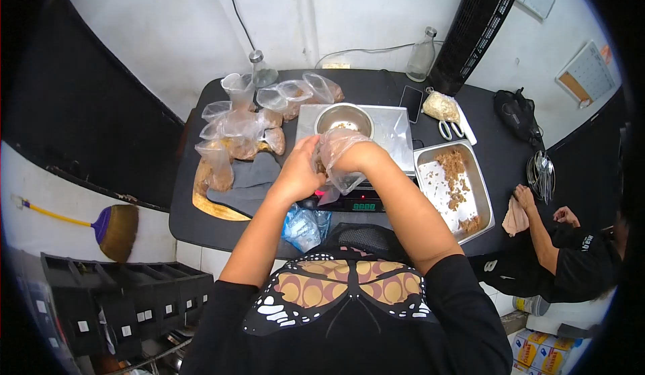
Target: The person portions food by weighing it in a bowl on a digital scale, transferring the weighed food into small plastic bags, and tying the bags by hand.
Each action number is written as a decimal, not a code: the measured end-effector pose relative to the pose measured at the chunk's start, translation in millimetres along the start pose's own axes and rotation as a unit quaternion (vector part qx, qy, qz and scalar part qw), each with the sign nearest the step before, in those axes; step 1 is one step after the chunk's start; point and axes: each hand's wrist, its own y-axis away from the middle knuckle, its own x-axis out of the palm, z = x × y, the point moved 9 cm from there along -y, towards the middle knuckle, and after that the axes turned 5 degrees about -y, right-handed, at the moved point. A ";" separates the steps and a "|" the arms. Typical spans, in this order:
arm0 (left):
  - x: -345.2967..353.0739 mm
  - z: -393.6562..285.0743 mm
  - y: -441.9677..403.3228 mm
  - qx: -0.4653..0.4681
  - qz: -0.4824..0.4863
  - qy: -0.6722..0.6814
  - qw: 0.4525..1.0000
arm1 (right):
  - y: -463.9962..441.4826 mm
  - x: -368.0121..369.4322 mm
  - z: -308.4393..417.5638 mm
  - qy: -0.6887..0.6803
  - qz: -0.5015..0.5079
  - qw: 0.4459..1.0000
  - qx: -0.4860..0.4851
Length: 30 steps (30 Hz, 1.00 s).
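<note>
My left hand [300, 171] is closed around the side of a clear plastic bag [341, 145] with some brown food in its bottom. My right hand [361, 157] reaches into the mouth of this bag, and its fingers are hidden by plastic. Both hands are over the front of a kitchen scale [391, 133] with a lit display. On its metal platform, just beyond my hands, rests a steel bowl [344, 111] with a few crumbs in it.
Several filled plastic bags [235, 125] crowd the table's left. At right lies a steel tray [440, 203] of brown shredded food, with scissors [450, 130] and a phone [411, 103] behind it. Another person [571, 254] sits at the right edge, one hand on a cloth [515, 218].
</note>
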 end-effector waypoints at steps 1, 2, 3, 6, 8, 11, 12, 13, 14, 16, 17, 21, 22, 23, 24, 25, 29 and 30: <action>-3.0 -2.4 5.4 -0.007 0.006 0.017 1.000 | 3.3 -0.7 6.7 0.039 0.014 0.999 -0.011; -9.3 -9.0 10.5 -0.014 0.011 0.033 0.999 | 9.7 -5.2 11.4 0.064 0.029 0.997 0.018; -12.4 -11.7 14.6 -0.020 0.016 0.050 0.998 | 13.2 -6.7 15.5 0.059 0.022 0.998 0.013; -10.7 -12.6 27.6 0.007 0.010 0.085 0.996 | 24.0 -15.2 19.6 0.041 -0.040 0.998 -0.034; 2.9 0.0 35.5 -0.001 0.035 0.063 0.997 | 36.6 -24.7 22.2 0.028 -0.132 0.985 -0.111; 12.7 2.4 42.3 -0.006 0.061 0.058 0.996 | 41.1 -39.4 -14.1 0.093 -0.156 0.982 -0.051; 15.1 3.1 46.0 -0.008 0.063 0.063 0.996 | 41.9 -46.0 -30.7 0.088 -0.162 0.983 -0.022; 17.8 4.2 49.5 -0.011 0.064 0.068 0.996 | 40.8 -53.0 -47.2 0.083 -0.167 0.982 0.008; 22.2 9.2 51.6 -0.013 0.060 0.055 0.997 | 36.5 -54.8 -56.0 0.092 -0.160 0.983 0.002; 25.4 11.5 53.1 -0.019 0.059 0.053 0.997 | 20.8 -52.6 -73.5 0.112 -0.148 0.983 -0.011; 25.6 12.8 53.1 -0.022 0.058 0.051 0.997 | 5.2 -44.7 -87.3 0.115 -0.148 0.982 -0.007; 24.7 15.7 51.6 -0.013 0.058 0.043 0.997 | -49.8 -9.8 -103.7 0.130 -0.066 0.989 0.017; 23.3 14.9 51.8 -0.014 0.059 0.040 0.997 | -66.5 10.4 -107.0 0.137 -0.025 0.990 -0.007; 22.6 15.1 52.1 -0.015 0.061 0.038 0.997 | -75.3 17.1 -104.4 0.129 -0.033 0.991 -0.006; 22.4 16.7 52.3 -0.015 0.060 0.041 0.997 | -80.1 25.0 -98.3 0.122 -0.041 0.992 -0.005; 21.8 19.0 52.4 -0.016 0.060 0.045 0.997 | -81.8 30.1 -95.0 0.114 -0.050 0.992 -0.005; 20.9 31.5 52.1 -0.022 0.053 0.071 0.996 | -76.8 33.3 -90.4 0.104 -0.051 0.993 0.023; 20.6 33.0 51.7 -0.024 0.051 0.070 0.996 | -80.8 36.6 -95.2 0.108 -0.038 0.993 0.034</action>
